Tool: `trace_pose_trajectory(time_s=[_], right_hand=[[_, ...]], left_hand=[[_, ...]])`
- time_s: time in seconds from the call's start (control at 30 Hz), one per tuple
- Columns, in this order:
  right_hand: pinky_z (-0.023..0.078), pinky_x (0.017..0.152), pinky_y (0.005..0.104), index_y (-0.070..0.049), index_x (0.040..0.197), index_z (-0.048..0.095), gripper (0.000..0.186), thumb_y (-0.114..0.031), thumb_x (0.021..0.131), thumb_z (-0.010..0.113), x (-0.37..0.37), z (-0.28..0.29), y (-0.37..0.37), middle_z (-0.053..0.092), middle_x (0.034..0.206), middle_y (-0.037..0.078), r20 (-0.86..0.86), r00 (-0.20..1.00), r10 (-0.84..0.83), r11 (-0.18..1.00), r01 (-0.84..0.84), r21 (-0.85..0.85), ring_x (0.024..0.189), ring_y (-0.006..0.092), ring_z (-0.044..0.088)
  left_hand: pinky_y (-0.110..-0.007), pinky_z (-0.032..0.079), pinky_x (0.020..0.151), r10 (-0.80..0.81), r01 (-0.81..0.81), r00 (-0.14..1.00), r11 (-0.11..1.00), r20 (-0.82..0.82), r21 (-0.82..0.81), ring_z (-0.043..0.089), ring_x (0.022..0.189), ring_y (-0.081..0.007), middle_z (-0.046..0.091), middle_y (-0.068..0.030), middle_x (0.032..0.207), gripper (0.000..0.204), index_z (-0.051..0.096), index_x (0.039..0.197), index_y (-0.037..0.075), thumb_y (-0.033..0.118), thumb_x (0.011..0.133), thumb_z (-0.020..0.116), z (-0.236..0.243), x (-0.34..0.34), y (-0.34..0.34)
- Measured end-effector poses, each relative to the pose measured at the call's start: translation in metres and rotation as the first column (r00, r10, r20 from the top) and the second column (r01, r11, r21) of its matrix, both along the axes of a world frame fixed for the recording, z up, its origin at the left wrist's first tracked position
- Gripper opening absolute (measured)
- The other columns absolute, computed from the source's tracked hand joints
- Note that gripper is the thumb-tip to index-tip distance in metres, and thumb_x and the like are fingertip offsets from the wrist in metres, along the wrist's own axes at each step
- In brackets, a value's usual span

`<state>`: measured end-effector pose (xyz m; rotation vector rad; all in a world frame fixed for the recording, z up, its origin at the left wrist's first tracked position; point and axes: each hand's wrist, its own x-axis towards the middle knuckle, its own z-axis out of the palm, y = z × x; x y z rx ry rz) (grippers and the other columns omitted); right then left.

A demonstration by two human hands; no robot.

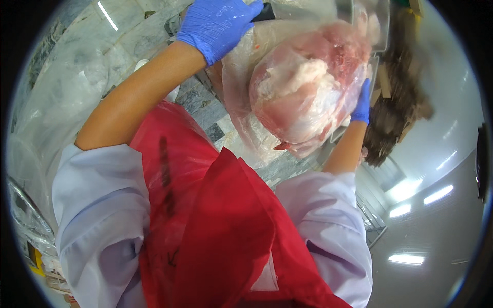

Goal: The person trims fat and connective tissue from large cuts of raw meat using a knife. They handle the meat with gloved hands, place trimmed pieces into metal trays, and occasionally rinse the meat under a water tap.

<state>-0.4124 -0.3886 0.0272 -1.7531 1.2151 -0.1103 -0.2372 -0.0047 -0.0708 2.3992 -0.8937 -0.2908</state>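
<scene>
Here, the left hand (218,25) is reaching beside the meat (308,102); the right hand (362,105) is bracing its right side.
The left is half curling near a black object (265,12), grip unclear; the meat is lying against clear plastic (262,151), glistening pink with white fat; the right, partly hidden, is touching it, seemingly for steadiness, its openness impossible to tell.

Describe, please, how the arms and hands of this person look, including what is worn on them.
The left hand and right hand wear thin, wrinkled blue gloves with short cuffs. The forearms are bare; above them come loose, creased, whitish sleeves, without visible markings.
</scene>
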Motion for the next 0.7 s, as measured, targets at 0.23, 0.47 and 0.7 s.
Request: trace_pose_trajectory(time_s=[0.23, 0.47, 0.7], right_hand=[[0.051, 0.093, 0.0331, 0.0, 0.139, 0.049, 0.062, -0.045, 0.097, 0.055, -0.002, -0.001, 0.009, 0.062, 0.125, 0.011, 0.023, 0.999, -0.049, 0.996, 0.048, 0.074, 0.107, 0.02, 0.063], [0.048, 0.094, 0.0317, 0.001, 0.137, 0.053, 0.06, -0.041, 0.095, 0.059, 0.01, -0.006, -0.005, 0.062, 0.126, 0.011, 0.008, 1.0, 0.029, 0.999, -0.03, 0.036, 0.107, 0.0185, 0.062], [0.048, 0.095, 0.0303, 0.001, 0.135, 0.054, 0.056, -0.039, 0.096, 0.059, 0.001, -0.018, -0.036, 0.063, 0.125, 0.01, 0.024, 0.999, 0.033, 0.989, -0.036, 0.147, 0.108, 0.0175, 0.062]], left_hand=[[-0.04, 0.047, 0.094, -0.352, 0.284, 0.936, 0.742, 0.007, -0.608, 0.059, 0.103, -0.0339, 0.063, -0.0117, 0.109, 0.048, 0.059, 0.133, 0.013, 0.018, 0.086, 0.065, 0.035, -0.008, 0.015], [-0.039, 0.048, 0.089, -0.528, 0.309, 0.849, 0.495, 0.002, -0.812, 0.06, 0.1, -0.0315, 0.062, -0.012, 0.104, 0.036, 0.065, 0.122, 0.008, 0.014, 0.086, 0.063, 0.001, -0.019, -0.033], [-0.035, 0.052, 0.075, -0.451, 0.371, 0.881, 0.468, 0.145, -0.802, 0.065, 0.083, -0.0279, 0.065, -0.0094, 0.092, 0.023, 0.07, 0.108, 0.005, 0.013, 0.088, 0.063, 0.005, -0.028, -0.034]])
